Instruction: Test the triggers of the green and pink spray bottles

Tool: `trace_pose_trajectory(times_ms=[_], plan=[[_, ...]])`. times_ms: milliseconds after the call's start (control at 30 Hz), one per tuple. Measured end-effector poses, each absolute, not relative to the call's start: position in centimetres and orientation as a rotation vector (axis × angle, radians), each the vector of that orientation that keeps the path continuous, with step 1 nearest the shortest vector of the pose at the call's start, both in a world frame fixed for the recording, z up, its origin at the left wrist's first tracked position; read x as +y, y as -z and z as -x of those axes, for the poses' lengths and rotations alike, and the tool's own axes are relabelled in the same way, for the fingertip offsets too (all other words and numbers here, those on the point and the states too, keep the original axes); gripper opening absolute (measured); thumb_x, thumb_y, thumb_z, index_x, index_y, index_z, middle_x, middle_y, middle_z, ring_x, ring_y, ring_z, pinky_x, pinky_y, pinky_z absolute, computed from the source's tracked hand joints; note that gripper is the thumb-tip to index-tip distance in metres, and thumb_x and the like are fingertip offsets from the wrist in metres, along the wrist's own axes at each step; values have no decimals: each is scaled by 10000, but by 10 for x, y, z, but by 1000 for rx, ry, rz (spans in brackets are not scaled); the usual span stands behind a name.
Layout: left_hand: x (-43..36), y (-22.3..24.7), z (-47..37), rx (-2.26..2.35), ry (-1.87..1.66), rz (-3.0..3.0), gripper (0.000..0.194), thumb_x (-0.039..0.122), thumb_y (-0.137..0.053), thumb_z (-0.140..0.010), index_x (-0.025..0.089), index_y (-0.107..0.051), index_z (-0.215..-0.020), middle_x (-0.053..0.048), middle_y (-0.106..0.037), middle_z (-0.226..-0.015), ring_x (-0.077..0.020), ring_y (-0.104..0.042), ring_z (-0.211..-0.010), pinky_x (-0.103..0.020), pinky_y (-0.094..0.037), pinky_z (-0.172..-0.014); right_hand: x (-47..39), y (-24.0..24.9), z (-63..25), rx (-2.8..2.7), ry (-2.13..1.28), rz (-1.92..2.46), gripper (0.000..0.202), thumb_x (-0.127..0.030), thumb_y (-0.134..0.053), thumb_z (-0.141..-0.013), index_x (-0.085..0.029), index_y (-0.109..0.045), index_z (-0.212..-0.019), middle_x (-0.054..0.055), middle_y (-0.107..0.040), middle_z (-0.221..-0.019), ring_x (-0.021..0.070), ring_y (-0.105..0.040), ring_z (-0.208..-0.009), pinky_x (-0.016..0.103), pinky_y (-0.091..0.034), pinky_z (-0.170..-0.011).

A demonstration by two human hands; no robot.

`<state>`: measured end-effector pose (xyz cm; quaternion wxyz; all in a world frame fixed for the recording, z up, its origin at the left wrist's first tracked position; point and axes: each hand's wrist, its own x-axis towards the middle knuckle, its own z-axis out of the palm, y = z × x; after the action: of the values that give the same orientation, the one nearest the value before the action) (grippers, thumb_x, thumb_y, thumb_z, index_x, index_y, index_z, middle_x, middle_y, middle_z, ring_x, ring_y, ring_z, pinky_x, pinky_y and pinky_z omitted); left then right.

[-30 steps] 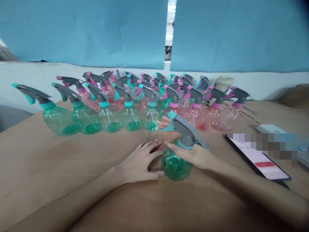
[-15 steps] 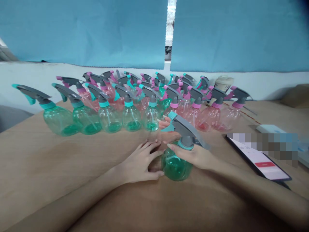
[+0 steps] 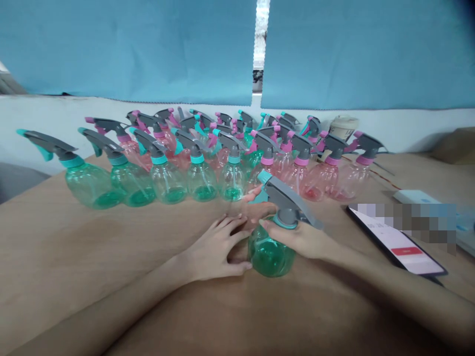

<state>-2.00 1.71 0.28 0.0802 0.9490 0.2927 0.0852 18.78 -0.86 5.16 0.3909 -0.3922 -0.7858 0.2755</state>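
A green spray bottle (image 3: 272, 254) with a grey spray head and teal trigger stands upright on the table close to me. My right hand (image 3: 302, 240) is wrapped round its upper body and neck from the right. The thumb lies across the near side, and the other fingertips show behind the bottle, beyond the trigger. My left hand (image 3: 218, 247) rests palm down on the table just left of the bottle. Its fingers are spread, and thumb and index fingertips reach up to the bottle's side; I cannot tell if they touch it. It grips nothing.
Behind my hands stand rows of spray bottles: green ones (image 3: 168, 185) at front left, pink ones (image 3: 322, 183) at right. A phone (image 3: 401, 242) lies at right near a white box (image 3: 415, 197). A paper cup (image 3: 343, 128) stands behind, before a blue curtain (image 3: 148, 54).
The fingertips of my right hand have shifted slightly around the bottle's neck and trigger. The bottle and my left hand stay practically where they were.
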Motion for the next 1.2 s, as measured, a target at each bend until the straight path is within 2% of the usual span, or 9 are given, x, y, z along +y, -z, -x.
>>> trace_pose_trajectory(times_ms=[167, 300, 400, 500, 600, 767, 967, 1100, 1200], plan=[[17, -4, 19, 880, -228, -2834, 680, 564, -535, -756, 228, -363, -1321, -103, -310, -1399, -311, -252, -1274, -485, -204, -1017, -10, -54, -187, -1897, -774, 924, 427, -76, -486, -714, -264, -464, -1097, -7, -604, -1081, 149, -604, -957, 297, -501, -859], [17, -6, 18, 874, -217, -2840, 695, 549, -534, -763, 240, -316, -1346, -101, -296, -1406, -299, -228, -1288, -488, -177, -1028, -13, -59, -184, -1836, -829, 868, 311, -73, -478, -705, -235, -453, -970, 9, -594, -1067, 137, -626, -859, 283, -538, -760], [16, -7, 18, 887, -204, -2842, 707, 549, -530, -765, 248, -291, -1359, -104, -320, -1391, -300, -235, -1285, -495, -185, -1024, -13, -58, -183, -1809, -850, 877, 273, -105, -494, -720, -238, -444, -954, 7, -603, -1007, 130, -629, -813, 272, -548, -713], [16, -7, 18, 902, -185, -2846, 702, 551, -532, -763, 244, -307, -1352, -107, -317, -1391, -309, -241, -1280, -499, -200, -1016, -10, -53, -186, -1851, -818, 929, 273, -135, -506, -742, -252, -466, -985, -4, -614, -961, 133, -627, -821, 280, -543, -741], [17, -6, 19, 904, -192, -2857, 698, 569, -530, -755, 242, -329, -1338, -112, -308, -1396, -316, -264, -1268, -505, -208, -1008, -7, -52, -188, -1906, -815, 989, 355, -160, -504, -759, -278, -470, -1092, -4, -633, -969, 157, -634, -832, 322, -544, -760], [18, -4, 20, 893, -185, -2862, 654, 581, -525, -752, 223, -405, -1286, -115, -298, -1403, -316, -272, -1264, -501, -197, -1016, -5, -53, -187, -1863, -838, 984, 522, -205, -507, -775, -276, -356, -1270, 19, -618, -1077, 169, -616, -948, 317, -535, -810], [17, -5, 20, 891, -197, -2860, 657, 566, -538, -749, 220, -399, -1291, -113, -334, -1381, -320, -277, -1258, -507, -199, -1016, -5, -53, -186, -1881, -821, 960, 523, -234, -504, -778, -231, -361, -1281, 44, -599, -1141, 176, -588, -1017, 341, -487, -910], [17, -6, 19, 902, -192, -2853, 645, 571, -536, -747, 224, -416, -1279, -113, -353, -1369, -324, -289, -1252, -515, -211, -1008, -5, -53, -186, -1901, -792, 979, 539, -266, -494, -794, -252, -327, -1307, 37, -536, -1239, 182, -597, -1003, 362, -498, -898], [17, -6, 19, 894, -192, -2850, 658, 564, -540, -749, 218, -402, -1291, -115, -345, -1375, -320, -284, -1257, -509, -196, -1018, -5, -52, -186, -1922, -765, 1003, 530, -279, -487, -803, -264, -337, -1311, 30, -544, -1230, 190, -603, -993, 374, -499, -897]])
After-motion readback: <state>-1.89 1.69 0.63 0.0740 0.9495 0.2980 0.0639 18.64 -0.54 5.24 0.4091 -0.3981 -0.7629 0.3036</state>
